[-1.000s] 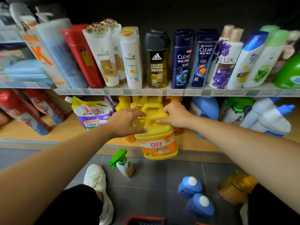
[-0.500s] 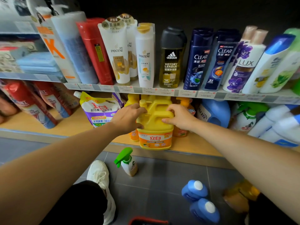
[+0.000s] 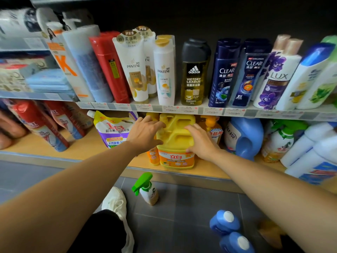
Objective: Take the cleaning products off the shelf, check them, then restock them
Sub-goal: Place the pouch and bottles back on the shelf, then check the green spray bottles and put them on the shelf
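I see the yellow jug (image 3: 176, 141) standing at the near edge of the lower shelf (image 3: 54, 145). The left hand (image 3: 145, 134) grips its left shoulder and the right hand (image 3: 202, 143) its right. Nearer, on the floor (image 3: 182, 216), stand a spray bottle (image 3: 147, 190) and two blue bottles (image 3: 225, 222).

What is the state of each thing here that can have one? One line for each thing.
yellow jug: upright on the lower shelf, gripped from both sides.
left hand: grips the jug's left side.
right hand: grips the jug's right side.
green spray bottle: stands on the floor.
blue bottles: on the floor, white caps on.
purple pouch: upright on the shelf, white cap on.
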`<action>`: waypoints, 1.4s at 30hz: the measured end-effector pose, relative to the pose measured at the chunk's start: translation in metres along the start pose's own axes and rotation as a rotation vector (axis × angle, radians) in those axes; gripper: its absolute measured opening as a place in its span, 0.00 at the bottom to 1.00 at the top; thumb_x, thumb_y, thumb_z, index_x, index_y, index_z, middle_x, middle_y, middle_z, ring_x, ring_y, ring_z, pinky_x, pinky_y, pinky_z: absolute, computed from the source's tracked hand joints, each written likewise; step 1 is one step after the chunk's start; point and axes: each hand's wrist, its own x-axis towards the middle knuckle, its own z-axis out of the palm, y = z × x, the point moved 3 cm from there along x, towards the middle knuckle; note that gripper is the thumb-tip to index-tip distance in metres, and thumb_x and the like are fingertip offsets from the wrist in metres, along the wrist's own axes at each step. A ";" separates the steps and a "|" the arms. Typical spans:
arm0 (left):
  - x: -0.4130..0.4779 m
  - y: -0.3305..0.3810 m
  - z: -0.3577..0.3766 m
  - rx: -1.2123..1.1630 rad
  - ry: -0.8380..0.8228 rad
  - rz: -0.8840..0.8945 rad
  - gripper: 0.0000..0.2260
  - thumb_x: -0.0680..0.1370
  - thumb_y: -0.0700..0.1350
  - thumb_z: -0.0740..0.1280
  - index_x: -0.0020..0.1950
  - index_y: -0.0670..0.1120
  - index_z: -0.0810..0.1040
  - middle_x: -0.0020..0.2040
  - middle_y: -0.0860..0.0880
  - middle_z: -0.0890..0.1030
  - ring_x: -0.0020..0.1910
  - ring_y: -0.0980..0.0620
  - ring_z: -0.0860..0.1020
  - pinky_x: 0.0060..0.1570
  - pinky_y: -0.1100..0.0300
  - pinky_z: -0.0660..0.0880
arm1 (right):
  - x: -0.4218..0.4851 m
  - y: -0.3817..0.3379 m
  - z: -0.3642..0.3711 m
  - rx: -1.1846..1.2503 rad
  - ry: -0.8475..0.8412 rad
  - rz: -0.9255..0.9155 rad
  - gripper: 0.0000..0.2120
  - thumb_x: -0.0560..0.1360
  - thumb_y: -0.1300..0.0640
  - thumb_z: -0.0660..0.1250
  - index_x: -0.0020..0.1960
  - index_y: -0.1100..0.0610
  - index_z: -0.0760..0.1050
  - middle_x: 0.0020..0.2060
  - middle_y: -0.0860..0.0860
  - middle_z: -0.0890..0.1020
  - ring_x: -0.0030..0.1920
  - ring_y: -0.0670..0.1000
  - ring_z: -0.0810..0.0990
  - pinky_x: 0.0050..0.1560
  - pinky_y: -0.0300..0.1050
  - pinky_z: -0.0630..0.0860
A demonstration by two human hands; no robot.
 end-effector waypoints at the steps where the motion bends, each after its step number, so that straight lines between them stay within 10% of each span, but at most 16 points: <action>1: -0.003 -0.004 -0.002 -0.019 0.007 0.015 0.27 0.72 0.59 0.75 0.69 0.53 0.75 0.61 0.52 0.81 0.60 0.47 0.72 0.57 0.51 0.71 | -0.001 0.000 0.000 -0.019 0.024 -0.011 0.40 0.67 0.57 0.80 0.73 0.48 0.64 0.66 0.48 0.69 0.64 0.60 0.73 0.58 0.57 0.75; 7: -0.019 -0.035 -0.001 -0.311 0.008 -0.242 0.23 0.75 0.47 0.75 0.70 0.50 0.76 0.60 0.45 0.81 0.54 0.46 0.79 0.50 0.51 0.77 | -0.017 -0.009 0.010 -0.425 0.088 -0.229 0.46 0.73 0.52 0.75 0.81 0.44 0.50 0.76 0.52 0.59 0.70 0.56 0.63 0.58 0.53 0.78; 18: -0.018 -0.045 0.009 -0.371 0.012 -0.290 0.13 0.80 0.39 0.69 0.64 0.49 0.78 0.54 0.45 0.83 0.51 0.46 0.80 0.42 0.57 0.70 | -0.008 -0.014 0.021 -0.332 0.141 -0.112 0.46 0.72 0.63 0.75 0.80 0.43 0.54 0.67 0.53 0.64 0.62 0.56 0.66 0.48 0.51 0.78; 29: -0.024 -0.034 -0.003 -0.418 -0.088 -0.247 0.27 0.79 0.38 0.70 0.77 0.49 0.69 0.73 0.45 0.74 0.60 0.46 0.79 0.56 0.54 0.77 | -0.009 -0.004 0.009 -0.236 -0.059 -0.169 0.53 0.72 0.56 0.77 0.80 0.38 0.42 0.80 0.46 0.51 0.77 0.55 0.58 0.70 0.56 0.68; 34: -0.047 -0.024 -0.023 -0.416 0.066 -0.298 0.16 0.75 0.37 0.73 0.61 0.43 0.75 0.57 0.45 0.75 0.51 0.45 0.79 0.48 0.47 0.79 | -0.032 0.008 -0.018 -0.203 -0.190 -0.175 0.50 0.73 0.54 0.76 0.81 0.39 0.44 0.81 0.41 0.43 0.80 0.52 0.50 0.76 0.59 0.62; 39: -0.081 -0.002 0.000 -0.460 -0.300 -0.270 0.08 0.77 0.46 0.74 0.54 0.49 0.79 0.49 0.50 0.82 0.47 0.51 0.80 0.42 0.61 0.75 | -0.077 0.029 -0.028 -0.258 -0.247 -0.101 0.38 0.74 0.52 0.74 0.79 0.49 0.60 0.78 0.49 0.61 0.74 0.54 0.66 0.70 0.51 0.69; 42: -0.100 0.013 0.024 -0.360 -0.590 -0.203 0.10 0.78 0.51 0.71 0.58 0.51 0.81 0.53 0.52 0.83 0.49 0.54 0.79 0.52 0.57 0.78 | -0.116 0.051 -0.020 -0.244 -0.380 -0.028 0.26 0.74 0.50 0.74 0.70 0.52 0.73 0.59 0.48 0.78 0.60 0.52 0.78 0.56 0.46 0.75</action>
